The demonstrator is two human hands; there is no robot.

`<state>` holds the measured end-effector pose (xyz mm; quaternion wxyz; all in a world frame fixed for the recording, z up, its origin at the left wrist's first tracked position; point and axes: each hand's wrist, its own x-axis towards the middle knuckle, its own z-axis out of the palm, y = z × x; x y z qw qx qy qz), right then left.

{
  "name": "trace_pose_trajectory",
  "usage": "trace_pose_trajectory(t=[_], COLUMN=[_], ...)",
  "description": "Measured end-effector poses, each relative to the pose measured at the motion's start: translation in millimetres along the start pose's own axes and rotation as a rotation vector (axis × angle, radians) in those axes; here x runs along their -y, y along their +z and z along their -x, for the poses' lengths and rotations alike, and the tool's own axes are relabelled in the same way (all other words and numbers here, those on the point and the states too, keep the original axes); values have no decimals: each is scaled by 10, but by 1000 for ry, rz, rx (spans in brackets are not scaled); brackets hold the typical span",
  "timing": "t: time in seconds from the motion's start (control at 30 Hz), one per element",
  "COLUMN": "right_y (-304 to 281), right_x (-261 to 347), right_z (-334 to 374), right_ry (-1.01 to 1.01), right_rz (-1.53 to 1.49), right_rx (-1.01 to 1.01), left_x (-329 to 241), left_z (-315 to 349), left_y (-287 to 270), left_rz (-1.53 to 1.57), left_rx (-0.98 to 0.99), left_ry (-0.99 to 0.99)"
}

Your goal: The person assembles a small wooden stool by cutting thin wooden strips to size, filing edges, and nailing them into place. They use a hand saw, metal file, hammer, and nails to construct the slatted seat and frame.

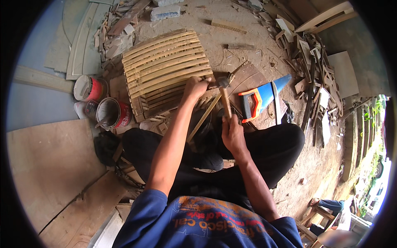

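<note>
A slatted panel of light bamboo-like strips [167, 66] lies on the ground in front of me, tilted a little. My left hand [196, 87] rests at its near right edge, fingers pinched together. Whatever they hold there is too small to make out. In my right hand [234, 135] is a hammer [226, 103], gripped low on its wooden handle. Its dark head points away from me, just right of my left fingertips and close to the panel's edge. Below the panel's corner, a loose thin strip [204, 118] slants between my legs.
Right of the hammer lie a blue-bladed handsaw [264, 97] with an orange and black handle and a long knife-like blade [276, 103]. Two red paint buckets [113, 113] stand at the left. Wood offcuts [316, 87] pile up at the right. Another person [335, 206] sits far lower right.
</note>
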<state>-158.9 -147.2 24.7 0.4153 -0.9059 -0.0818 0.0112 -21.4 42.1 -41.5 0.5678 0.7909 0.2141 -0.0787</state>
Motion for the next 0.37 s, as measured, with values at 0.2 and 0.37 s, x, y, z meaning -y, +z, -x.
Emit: trace_pose_trajectory(t=[0.2, 0.37], right_y=[-13, 18], right_x=[5, -14], right_z=[9, 23], right_ry=[-6, -38], right_rz=[0, -6], right_rx=[-8, -28], left_x=[-49, -38], left_z=[31, -29], left_y=[-34, -37], left_rz=[-66, -156], left_rx=[11, 22], left_ry=[4, 3])
